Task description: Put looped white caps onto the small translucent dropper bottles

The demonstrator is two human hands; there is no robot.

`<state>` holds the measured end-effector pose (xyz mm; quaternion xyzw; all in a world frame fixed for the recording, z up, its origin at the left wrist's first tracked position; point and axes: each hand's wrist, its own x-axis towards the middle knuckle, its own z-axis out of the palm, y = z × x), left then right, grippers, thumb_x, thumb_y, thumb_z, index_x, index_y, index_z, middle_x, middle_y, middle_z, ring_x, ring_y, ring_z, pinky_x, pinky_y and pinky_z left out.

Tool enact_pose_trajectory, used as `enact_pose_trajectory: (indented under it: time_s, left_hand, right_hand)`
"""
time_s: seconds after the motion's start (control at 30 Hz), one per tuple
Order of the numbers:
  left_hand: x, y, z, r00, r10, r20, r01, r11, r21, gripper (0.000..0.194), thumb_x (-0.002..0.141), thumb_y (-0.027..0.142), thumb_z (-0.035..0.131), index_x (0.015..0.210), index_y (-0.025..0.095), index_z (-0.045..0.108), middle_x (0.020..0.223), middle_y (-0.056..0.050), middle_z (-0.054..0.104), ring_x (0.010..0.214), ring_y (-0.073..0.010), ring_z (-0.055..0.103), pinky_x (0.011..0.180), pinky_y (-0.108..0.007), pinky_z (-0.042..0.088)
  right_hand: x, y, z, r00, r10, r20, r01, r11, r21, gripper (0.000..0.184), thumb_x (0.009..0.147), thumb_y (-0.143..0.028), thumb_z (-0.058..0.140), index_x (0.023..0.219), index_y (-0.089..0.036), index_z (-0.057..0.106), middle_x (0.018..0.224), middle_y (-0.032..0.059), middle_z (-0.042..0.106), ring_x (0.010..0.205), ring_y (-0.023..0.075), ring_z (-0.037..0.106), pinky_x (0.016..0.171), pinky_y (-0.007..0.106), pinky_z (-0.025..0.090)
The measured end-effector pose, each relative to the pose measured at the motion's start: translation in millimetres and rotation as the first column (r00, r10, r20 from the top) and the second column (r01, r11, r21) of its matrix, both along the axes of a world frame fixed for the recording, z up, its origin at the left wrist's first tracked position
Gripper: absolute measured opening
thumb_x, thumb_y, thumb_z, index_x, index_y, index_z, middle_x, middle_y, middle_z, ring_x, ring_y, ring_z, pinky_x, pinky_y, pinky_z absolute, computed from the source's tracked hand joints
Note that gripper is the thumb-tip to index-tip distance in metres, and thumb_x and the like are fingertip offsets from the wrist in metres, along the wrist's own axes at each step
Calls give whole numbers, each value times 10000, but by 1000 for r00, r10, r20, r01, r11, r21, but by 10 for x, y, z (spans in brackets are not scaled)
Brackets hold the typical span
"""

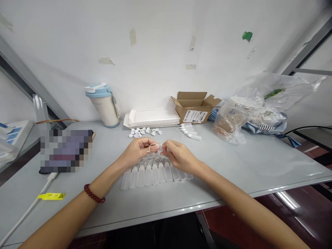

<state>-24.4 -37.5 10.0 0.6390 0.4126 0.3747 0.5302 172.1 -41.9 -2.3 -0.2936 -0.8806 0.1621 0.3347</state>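
Above the middle of the table my left hand (137, 151) pinches a thin white cord (149, 147), which loops out over the thumb. My right hand (181, 156) is closed in a pinch right beside it; what lies between its fingertips is too small to make out. Just below both hands, a row of small translucent tubes (147, 177) with white tops and cords lies side by side, partly hidden by my right hand. Beyond my fingers sits a cluster of loose white caps (141, 131). Several more corded tubes (190, 132) lie to the right of the caps.
A flat white stack (155, 118) and an open cardboard box (194, 109) stand against the wall. A tumbler (105, 107) is at back left, a phone-like device (67, 150) with a white cable (33, 204) in front of it. Plastic bags (230, 117) lie at right.
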Motion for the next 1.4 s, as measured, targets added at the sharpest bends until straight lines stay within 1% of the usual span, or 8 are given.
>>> enact_pose_trajectory:
  time_s: [0.1, 0.2, 0.33, 0.43, 0.53, 0.7, 1.1, 1.4]
  left_hand:
    - [-5, 0, -12, 1000, -3, -18, 3, 1000, 2, 251, 718, 399, 714, 764, 156, 672, 792, -48, 696, 755, -170, 626, 724, -286, 488]
    - [0, 0, -19, 1000, 10, -27, -8, 999, 52, 247, 702, 392, 724, 782, 161, 688, 814, -54, 704, 765, -184, 634, 715, -297, 494]
    - [25, -14, 3, 991, 94, -97, -75, 980, 184, 239, 683, 389, 735, 788, 175, 715, 820, -52, 710, 762, -195, 625, 701, -302, 489]
    - [41, -37, 38, 988, 99, -116, -70, 971, 231, 252, 728, 413, 697, 822, 180, 718, 829, -50, 710, 791, -199, 623, 719, -296, 481]
    - [44, -53, 57, 988, 54, -146, -18, 972, 236, 305, 826, 458, 578, 816, 182, 709, 800, -37, 702, 788, -186, 612, 711, -271, 465]
    - [35, -59, 21, 949, 119, -293, -28, 954, 298, 414, 848, 516, 513, 663, 173, 655, 652, -8, 616, 592, -132, 490, 539, -237, 359]
    - [42, -98, 26, 945, 138, -295, -1, 907, 421, 312, 872, 438, 516, 759, 198, 680, 783, -30, 651, 762, -175, 551, 693, -274, 421]
    - [35, -105, 17, 949, 124, -290, 2, 917, 400, 310, 868, 428, 521, 747, 191, 680, 785, -35, 649, 788, -179, 557, 678, -264, 421]
  right_hand:
    - [-12, -5, -11, 999, 16, -28, -17, 999, -43, 98, 850, -136, 395, 797, -216, 375, 734, 10, 512, 621, 131, 449, 568, 239, 343]
    - [-17, 1, -20, 993, -2, -120, -23, 979, -205, 80, 858, -184, 458, 816, -214, 396, 675, -34, 487, 528, 97, 380, 521, 220, 304]
    - [-11, 14, -9, 972, -49, -230, -64, 886, -460, 113, 863, -281, 512, 843, -208, 428, 689, -33, 555, 517, 86, 378, 497, 210, 293]
    - [-11, 12, 18, 957, -62, -283, -109, 828, -550, 166, 859, -324, 534, 854, -205, 418, 729, -17, 601, 522, 77, 370, 505, 208, 302]
    - [-17, 7, 38, 954, -72, -292, -109, 823, -558, 184, 853, -328, 551, 851, -202, 417, 730, -17, 606, 516, 69, 357, 506, 206, 299]
    - [-15, 16, 19, 950, -69, -305, -113, 833, -541, 203, 845, -345, 564, 845, -201, 421, 733, -12, 604, 541, 79, 407, 509, 215, 312]
    - [25, -16, 71, 970, 11, -242, -110, 910, -400, 171, 897, -302, 518, 1047, -223, 494, 721, -23, 598, 593, 106, 473, 543, 230, 324]
    - [27, -30, 75, 968, 21, -248, -132, 888, -440, 185, 899, -329, 516, 1050, -227, 481, 759, -12, 620, 617, 114, 526, 561, 239, 358]
